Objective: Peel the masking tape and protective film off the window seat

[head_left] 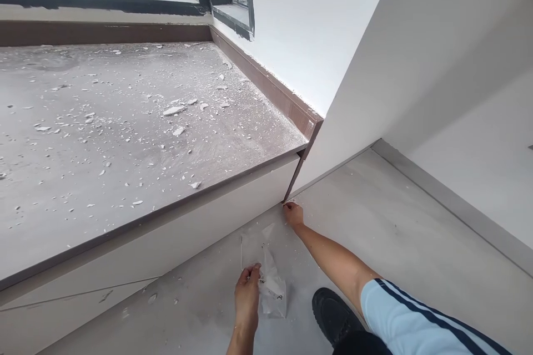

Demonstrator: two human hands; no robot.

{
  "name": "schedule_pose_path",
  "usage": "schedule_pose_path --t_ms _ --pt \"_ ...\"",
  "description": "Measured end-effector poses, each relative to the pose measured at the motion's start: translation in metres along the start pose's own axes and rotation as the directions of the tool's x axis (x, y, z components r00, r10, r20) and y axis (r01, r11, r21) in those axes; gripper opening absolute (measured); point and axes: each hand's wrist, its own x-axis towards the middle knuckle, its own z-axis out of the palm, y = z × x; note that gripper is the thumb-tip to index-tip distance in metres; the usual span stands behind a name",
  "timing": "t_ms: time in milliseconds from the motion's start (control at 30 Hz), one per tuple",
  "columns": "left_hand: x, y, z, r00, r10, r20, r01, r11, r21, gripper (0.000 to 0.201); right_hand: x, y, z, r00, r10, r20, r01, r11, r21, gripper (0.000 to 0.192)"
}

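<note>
My left hand (249,291) is closed on the edge of a clear plastic bag (272,291), which hangs crumpled just above or against the floor; I cannot tell which. Dark print shows on the bag's lower part. Down at the foot of the brown trim board (306,147), where it meets the floor, my right hand (293,214) has its fingers pinched together. What they hold, if anything, is too small to make out. White crumbs lie on the floor around those fingertips.
A window platform (137,161) strewn with white plaster flakes (174,110) fills the left side. White walls (325,22) rise behind and to the right, with a grey baseboard (449,194). My dark shoe (333,313) stands on the dusty grey floor (375,216).
</note>
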Motion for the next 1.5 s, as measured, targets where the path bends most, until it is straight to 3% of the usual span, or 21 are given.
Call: schedule_pose_path --t_ms 333,733,1033,1367,1500 --pt "0.003 -0.003 -0.001 1.0 -0.018 0.018 0.017 1.0 0.019 0.035 0.003 -0.017 0.002 0.991 0.135 -0.014 -0.135 0.989 -0.062 0.027" --pt "0.005 -0.005 0.0 0.999 -0.038 0.022 0.036 0.998 0.051 0.033 0.008 -0.016 0.01 0.974 0.222 -0.048 -0.224 0.974 -0.037 0.026" --pt "0.0 0.005 -0.001 0.999 -0.04 0.01 0.04 0.999 0.031 0.027 0.011 -0.012 0.006 0.986 0.165 -0.019 -0.166 0.978 -0.125 0.022" --pt "0.008 -0.005 -0.003 1.0 0.005 0.006 -0.006 0.997 0.071 0.035 0.018 -0.009 -0.021 0.993 0.041 0.115 -0.005 0.954 -0.299 0.012" --pt "0.006 -0.006 -0.005 0.999 0.051 -0.009 -0.05 0.995 0.09 0.035 0.008 -0.008 -0.031 0.985 -0.012 0.172 0.071 0.936 -0.344 0.011"
